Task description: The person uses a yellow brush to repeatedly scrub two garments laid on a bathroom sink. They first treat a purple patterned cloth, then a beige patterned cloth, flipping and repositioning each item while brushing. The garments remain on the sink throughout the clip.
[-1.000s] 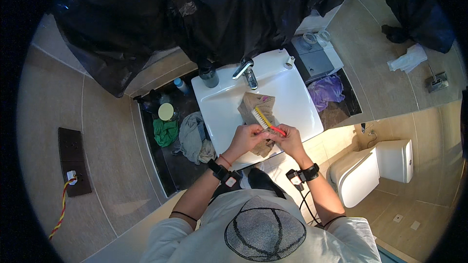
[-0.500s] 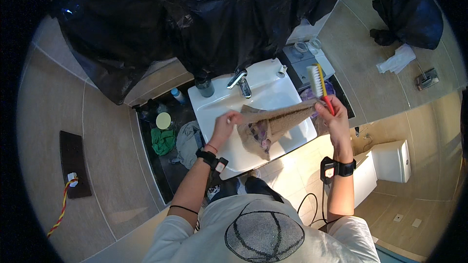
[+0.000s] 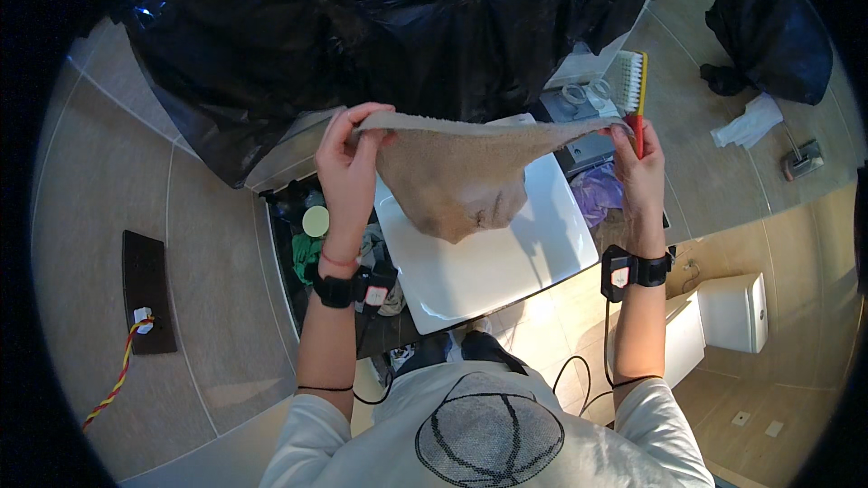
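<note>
A brown towel (image 3: 452, 167) hangs stretched between my hands above the white sink (image 3: 470, 280), its lower part sagging in folds over the basin. My left hand (image 3: 351, 172) grips its left upper corner, fingers closed over the edge. At the other end, my right hand (image 3: 640, 172) pinches the right corner. That same hand also holds a scrub brush (image 3: 638, 95) with white bristles, a yellow back and a red handle, pointing up. The towel covers the faucet.
Left of the sink, a green cloth (image 3: 307, 258) and a round pale-lidded jar (image 3: 316, 221) sit on the dark counter. A purple cloth (image 3: 597, 194) lies to its right. Black plastic sheeting (image 3: 407, 27) hangs behind. The toilet (image 3: 732, 312) stands farther right.
Both hands have risen and moved apart, spreading the towel wide. It was bunched lower over the basin, showing a purple patterned patch. The brush has gone up with my right hand.
</note>
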Demonstrator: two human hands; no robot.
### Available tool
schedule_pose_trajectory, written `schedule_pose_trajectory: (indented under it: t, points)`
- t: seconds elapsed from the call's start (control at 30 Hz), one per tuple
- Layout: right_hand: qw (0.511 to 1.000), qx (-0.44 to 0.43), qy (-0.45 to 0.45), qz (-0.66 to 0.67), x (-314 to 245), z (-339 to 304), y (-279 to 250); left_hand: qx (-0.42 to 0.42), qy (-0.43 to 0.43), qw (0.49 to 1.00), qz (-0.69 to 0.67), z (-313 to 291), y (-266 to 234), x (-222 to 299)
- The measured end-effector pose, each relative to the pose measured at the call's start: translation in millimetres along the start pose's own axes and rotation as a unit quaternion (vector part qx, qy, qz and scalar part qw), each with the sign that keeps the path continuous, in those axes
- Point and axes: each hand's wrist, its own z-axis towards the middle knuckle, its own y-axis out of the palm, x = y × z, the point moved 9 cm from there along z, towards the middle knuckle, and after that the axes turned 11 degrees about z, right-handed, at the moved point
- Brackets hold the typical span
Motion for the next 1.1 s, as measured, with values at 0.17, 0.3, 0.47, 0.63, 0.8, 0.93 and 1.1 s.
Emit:
schedule_pose_trajectory:
  t: [0.17, 0.3, 0.47, 0.63, 0.8, 0.93, 1.1]
  points:
    - [0.987, -0.087, 0.08, -0.107, 46.2, -14.1, -36.9, -0.196, -0.113, 0.963, 0.144, -53.7, 9.3, -40.5]
    - [0.939, -0.158, 0.131, -0.277, 154.0, -60.0, -110.8, -0.365, -0.101, 0.902, 0.206, -144.3, 45.9, -100.3]
    - [0.841, -0.164, 0.146, -0.494, 215.0, -121.9, -139.1, -0.431, -0.098, 0.857, 0.265, -282.5, 64.7, -165.9]
    - [0.807, -0.118, 0.109, -0.568, 210.3, -145.4, -169.9, -0.451, -0.015, 0.839, 0.303, -312.8, 77.2, -138.1]
    - [0.822, -0.12, 0.122, -0.543, 174.0, -164.6, -86.4, -0.493, 0.012, 0.819, 0.295, -332.4, 75.4, -129.4]
    - [0.763, -0.111, 0.094, -0.63, 198.5, -175.3, -94.0, -0.484, 0.027, 0.823, 0.295, -340.1, 70.0, -136.6]
    - [0.734, -0.034, 0.073, -0.675, 196.3, -154.9, -138.0, -0.46, 0.026, 0.833, 0.305, -337.0, 64.0, -129.3]
